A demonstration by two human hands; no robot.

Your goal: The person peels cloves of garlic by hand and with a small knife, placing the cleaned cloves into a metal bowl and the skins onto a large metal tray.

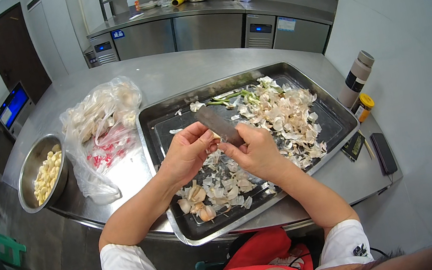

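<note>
Over the dark metal tray (198, 231), my left hand (189, 148) pinches a garlic clove (215, 135) between thumb and fingers. My right hand (255, 147) grips a knife with a broad, dull grey blade (217, 124); its handle is hidden in the fist. The right thumb comes close to the clove. Below the hands, unpeeled garlic cloves (197, 201) lie among loose skins at the tray's near left. A large heap of papery garlic skins (286, 118) covers the tray's right side, with green stems (231, 97) at its far edge.
Left on the steel table (142, 230) are a steel bowl of peeled garlic cloves (49, 175) and a clear plastic bag of garlic (101, 112). On the right stand a flask (356, 77) and a yellow-lidded jar (363, 107), near a phone (384, 153). A wall rises beyond.
</note>
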